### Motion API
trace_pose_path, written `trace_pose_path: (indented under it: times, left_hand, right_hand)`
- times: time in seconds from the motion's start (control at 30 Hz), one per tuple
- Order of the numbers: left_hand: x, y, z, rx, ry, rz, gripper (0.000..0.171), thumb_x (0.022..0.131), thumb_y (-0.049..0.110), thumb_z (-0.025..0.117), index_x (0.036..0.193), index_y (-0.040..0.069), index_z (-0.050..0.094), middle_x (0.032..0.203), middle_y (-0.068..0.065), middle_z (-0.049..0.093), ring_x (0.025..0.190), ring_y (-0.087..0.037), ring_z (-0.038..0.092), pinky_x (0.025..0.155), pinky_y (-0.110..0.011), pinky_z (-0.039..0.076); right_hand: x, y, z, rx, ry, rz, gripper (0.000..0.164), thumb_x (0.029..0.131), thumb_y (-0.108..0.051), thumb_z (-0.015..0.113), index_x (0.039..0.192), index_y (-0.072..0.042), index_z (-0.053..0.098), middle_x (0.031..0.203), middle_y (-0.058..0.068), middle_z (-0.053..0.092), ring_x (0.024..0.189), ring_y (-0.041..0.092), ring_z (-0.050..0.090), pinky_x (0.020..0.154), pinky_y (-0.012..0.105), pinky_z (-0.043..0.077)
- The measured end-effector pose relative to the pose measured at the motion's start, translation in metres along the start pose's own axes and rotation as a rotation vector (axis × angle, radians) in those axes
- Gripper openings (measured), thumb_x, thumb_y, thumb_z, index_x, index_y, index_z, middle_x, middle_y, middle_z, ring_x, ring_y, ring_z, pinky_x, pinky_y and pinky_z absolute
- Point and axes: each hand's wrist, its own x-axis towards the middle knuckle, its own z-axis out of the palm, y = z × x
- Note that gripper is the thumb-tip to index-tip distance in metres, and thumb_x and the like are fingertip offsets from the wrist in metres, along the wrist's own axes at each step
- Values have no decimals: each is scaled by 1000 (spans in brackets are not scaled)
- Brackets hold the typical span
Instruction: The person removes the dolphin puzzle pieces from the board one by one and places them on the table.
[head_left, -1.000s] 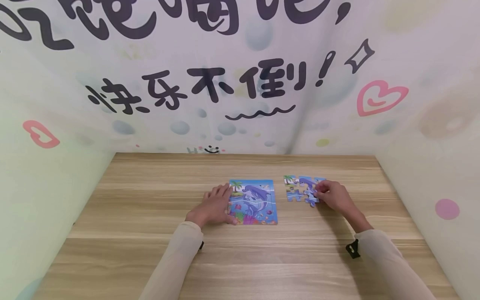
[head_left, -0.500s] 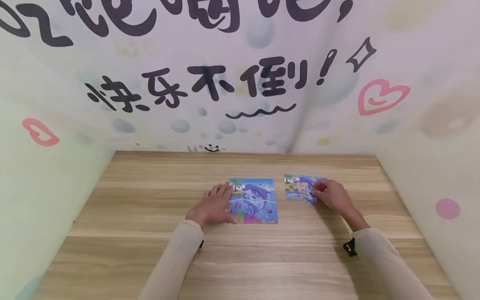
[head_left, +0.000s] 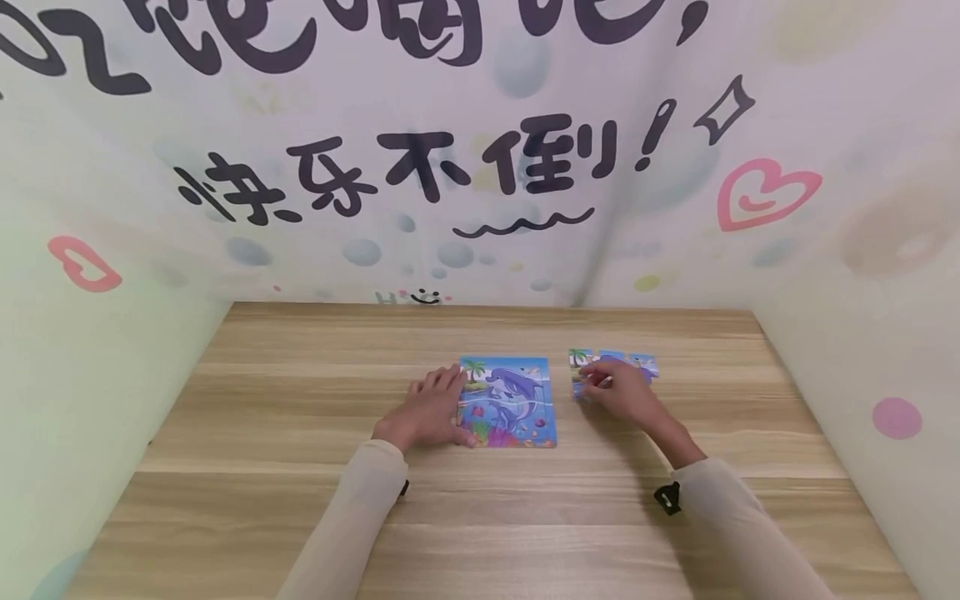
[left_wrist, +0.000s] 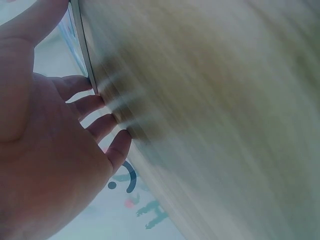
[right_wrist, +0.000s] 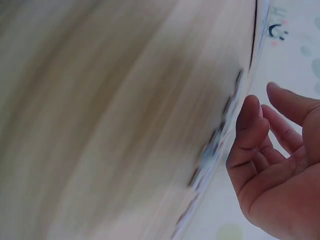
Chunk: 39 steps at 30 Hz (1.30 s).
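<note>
Left hand (head_left: 426, 414) lies flat, fingers straight, against the left edge of the dolphin picture card (head_left: 512, 402) on the wooden table (head_left: 300, 417). Right hand (head_left: 621, 392), fingers loosely bent, rests over the part-assembled jigsaw pieces (head_left: 645, 364) just right of the card; whether it pinches a piece cannot be told.

picture cards: 1 (head_left: 507, 402) | puzzle clusters: 1 (head_left: 613, 367) (partly covered) | hands: 2 | tables: 1 (head_left: 300, 417)

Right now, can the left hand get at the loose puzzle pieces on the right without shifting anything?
Probably not easily. The left hand rests at the dolphin picture's left edge, so it must cross that picture, and the right hand already covers most of the puzzle pieces.
</note>
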Motion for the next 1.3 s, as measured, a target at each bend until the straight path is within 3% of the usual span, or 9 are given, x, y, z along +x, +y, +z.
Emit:
trace_pose_path:
  times: [0.27, 0.43, 0.63, 0.9, 1.03, 1.3]
  left_hand:
    - [0, 0, 0, 13, -1, -3, 109, 79, 51, 78, 159, 7, 18, 167, -13, 10, 152, -36, 11, 119, -57, 15]
    - [0, 0, 2, 13, 3, 6, 108, 80, 52, 78, 159, 7, 19, 166, -14, 11, 152, -36, 12, 119, -58, 16]
    - [1, -1, 3, 16, 10, 10, 109, 79, 52, 78, 158, 7, 19, 166, -14, 11, 151, -37, 12, 118, -58, 16]
    - [1, -1, 3, 9, 14, 9, 109, 79, 51, 79, 158, 6, 19, 166, -14, 12, 152, -37, 12, 119, -58, 15]
    - [1, -1, 2, 6, 13, 8, 109, 79, 51, 79, 158, 6, 19, 166, -14, 11, 151, -37, 12, 119, -58, 15]
    - [0, 0, 1, 4, 10, 14, 109, 79, 51, 79, 158, 6, 19, 166, -14, 11, 151, -37, 12, 119, -58, 15]
  right_hand:
    - [5, -28, 22, -33, -115, -49, 31, 88, -14, 74, 117, -3, 70, 89, 5, 70, 79, 18, 64, 72, 36, 54]
    - [10, -41, 36, -127, -172, 2, 35, 87, -25, 77, 118, -9, 70, 84, 0, 67, 73, 13, 58, 67, 30, 50]
    - [11, -55, 39, -173, -198, 50, 36, 86, -26, 78, 116, -7, 68, 76, -2, 62, 65, 14, 53, 59, 29, 44]
    - [13, -61, 40, -206, -177, 56, 35, 85, -26, 80, 111, -10, 63, 96, 6, 68, 80, 18, 61, 72, 36, 53]
    - [12, -60, 42, -188, -152, 53, 31, 86, -23, 79, 108, -12, 60, 96, 6, 70, 78, 17, 62, 70, 34, 53]
    - [13, -54, 42, -9, -88, 103, 18, 89, -13, 73, 106, -12, 67, 92, 6, 70, 79, 18, 62, 68, 31, 53]
